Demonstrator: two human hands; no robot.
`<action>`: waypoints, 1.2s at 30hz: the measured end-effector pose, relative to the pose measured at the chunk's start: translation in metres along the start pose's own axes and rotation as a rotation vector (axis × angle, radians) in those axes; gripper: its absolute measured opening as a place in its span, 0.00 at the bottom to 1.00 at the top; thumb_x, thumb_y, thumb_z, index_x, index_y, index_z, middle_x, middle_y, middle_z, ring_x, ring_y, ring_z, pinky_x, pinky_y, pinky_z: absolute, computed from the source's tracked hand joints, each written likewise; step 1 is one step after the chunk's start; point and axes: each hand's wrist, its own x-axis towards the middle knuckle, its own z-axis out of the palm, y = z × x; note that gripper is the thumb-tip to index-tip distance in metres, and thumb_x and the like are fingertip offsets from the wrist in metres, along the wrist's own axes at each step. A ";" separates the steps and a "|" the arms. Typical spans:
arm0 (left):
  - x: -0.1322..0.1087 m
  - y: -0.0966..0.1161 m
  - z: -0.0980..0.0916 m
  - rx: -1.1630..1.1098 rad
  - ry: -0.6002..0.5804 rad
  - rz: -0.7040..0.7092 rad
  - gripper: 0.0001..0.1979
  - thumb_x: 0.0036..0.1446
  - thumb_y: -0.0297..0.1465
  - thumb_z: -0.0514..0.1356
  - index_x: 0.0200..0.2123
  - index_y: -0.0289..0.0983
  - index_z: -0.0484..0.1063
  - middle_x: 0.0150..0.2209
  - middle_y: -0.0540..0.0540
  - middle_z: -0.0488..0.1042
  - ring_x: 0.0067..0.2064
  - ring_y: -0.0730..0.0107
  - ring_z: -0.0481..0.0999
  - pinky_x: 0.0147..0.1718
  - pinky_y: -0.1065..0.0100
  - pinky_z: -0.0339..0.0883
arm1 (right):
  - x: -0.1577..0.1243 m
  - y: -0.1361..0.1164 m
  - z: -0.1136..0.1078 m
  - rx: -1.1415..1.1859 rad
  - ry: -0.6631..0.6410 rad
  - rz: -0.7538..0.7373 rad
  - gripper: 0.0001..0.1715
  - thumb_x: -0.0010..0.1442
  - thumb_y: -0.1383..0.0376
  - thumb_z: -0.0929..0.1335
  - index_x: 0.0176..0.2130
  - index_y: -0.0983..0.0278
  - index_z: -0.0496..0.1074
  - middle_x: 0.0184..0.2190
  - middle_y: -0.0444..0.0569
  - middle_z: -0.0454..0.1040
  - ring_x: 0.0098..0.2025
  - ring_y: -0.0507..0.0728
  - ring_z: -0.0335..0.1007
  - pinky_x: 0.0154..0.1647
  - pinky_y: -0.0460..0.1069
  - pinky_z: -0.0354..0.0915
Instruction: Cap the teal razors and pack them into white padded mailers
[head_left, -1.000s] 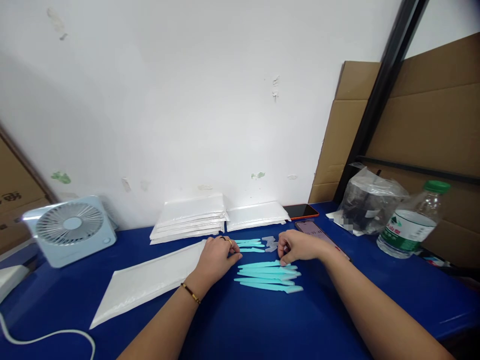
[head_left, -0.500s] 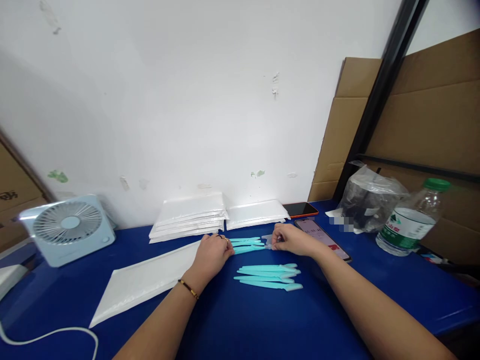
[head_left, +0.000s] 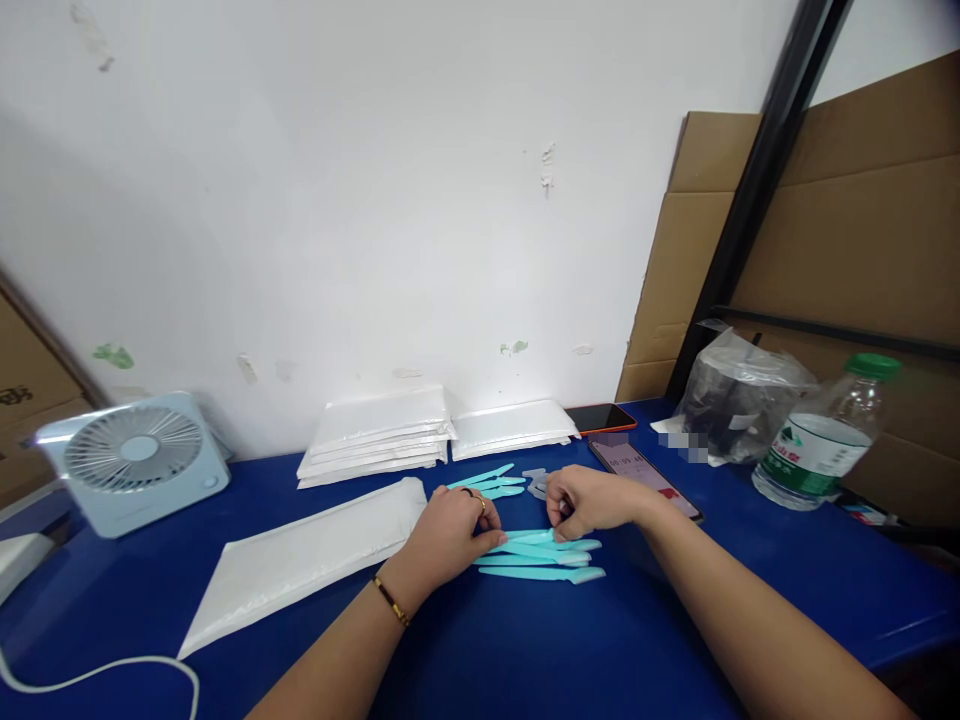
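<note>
Several slim teal plastic razors (head_left: 544, 558) lie in a row on the blue table (head_left: 525, 650). My left hand (head_left: 448, 535), with rings and a gold bracelet, has its fingers curled over the left ends of this row. My right hand (head_left: 589, 502) pinches the upper razor near its right end. A few more teal razors (head_left: 487, 482) lie just behind my left hand, next to small clear caps (head_left: 537, 483).
A white padded envelope (head_left: 300, 555) lies left of my hands; stacks of envelopes (head_left: 382, 435) sit by the wall. A small fan (head_left: 131, 460) stands at left. Two phones (head_left: 645, 470), a plastic bag (head_left: 739, 400) and a water bottle (head_left: 817, 440) are at right, before cardboard.
Both hands have come back from the far group of razors to the near row. The far razors now lie more askew than before.
</note>
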 end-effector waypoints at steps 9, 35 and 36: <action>0.002 -0.008 -0.002 -0.014 0.028 -0.036 0.08 0.53 0.37 0.58 0.27 0.40 0.72 0.28 0.53 0.74 0.32 0.71 0.70 0.32 0.69 0.53 | 0.007 -0.007 0.003 0.033 0.216 -0.048 0.12 0.50 0.57 0.69 0.30 0.64 0.74 0.32 0.46 0.66 0.32 0.51 0.63 0.30 0.44 0.59; 0.004 -0.017 -0.004 0.103 -0.009 -0.044 0.11 0.56 0.38 0.55 0.31 0.40 0.74 0.35 0.49 0.75 0.39 0.66 0.71 0.37 0.67 0.57 | 0.005 0.008 -0.002 -0.034 0.207 -0.036 0.10 0.47 0.59 0.71 0.28 0.63 0.74 0.32 0.46 0.69 0.32 0.52 0.64 0.31 0.45 0.58; 0.005 -0.020 -0.006 0.102 -0.002 -0.064 0.11 0.55 0.38 0.55 0.31 0.40 0.74 0.35 0.49 0.75 0.39 0.66 0.71 0.37 0.67 0.58 | 0.005 0.010 -0.004 -0.037 0.227 -0.009 0.09 0.47 0.59 0.71 0.27 0.63 0.74 0.32 0.46 0.69 0.32 0.53 0.64 0.30 0.45 0.58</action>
